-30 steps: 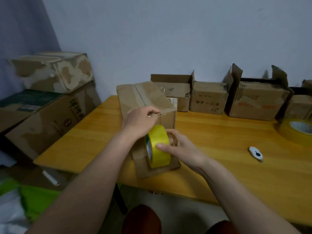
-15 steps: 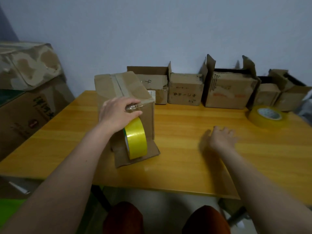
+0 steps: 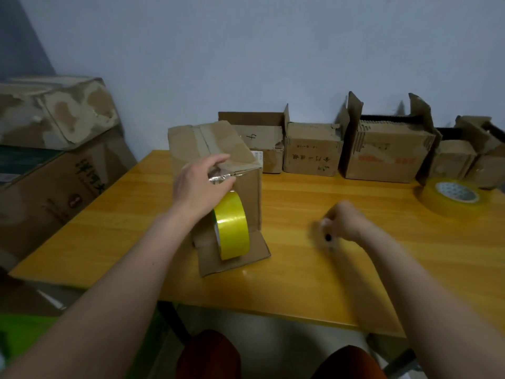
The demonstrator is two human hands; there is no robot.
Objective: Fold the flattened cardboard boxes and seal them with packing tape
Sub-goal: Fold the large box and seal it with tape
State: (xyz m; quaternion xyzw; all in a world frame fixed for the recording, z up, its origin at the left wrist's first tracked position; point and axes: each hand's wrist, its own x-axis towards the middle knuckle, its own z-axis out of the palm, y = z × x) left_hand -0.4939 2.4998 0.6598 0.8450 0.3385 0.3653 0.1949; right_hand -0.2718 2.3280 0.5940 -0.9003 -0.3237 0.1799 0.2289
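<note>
Two hands over a yellow wooden table point(image 3: 300, 283) by a pale wall point(image 3: 246, 50); left hand point(image 3: 200, 184) pinches tape against the box point(image 3: 218, 160); right hand point(image 3: 338, 222), blurred, curls round a small white object point(image 3: 326, 228).

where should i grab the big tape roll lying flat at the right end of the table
The big tape roll lies flat on the table, its open core facing up. Come from above: thumb into the core, fingers down the outer wall on the near side. Boxes crowd its far side, so the near side looks easier.
</note>
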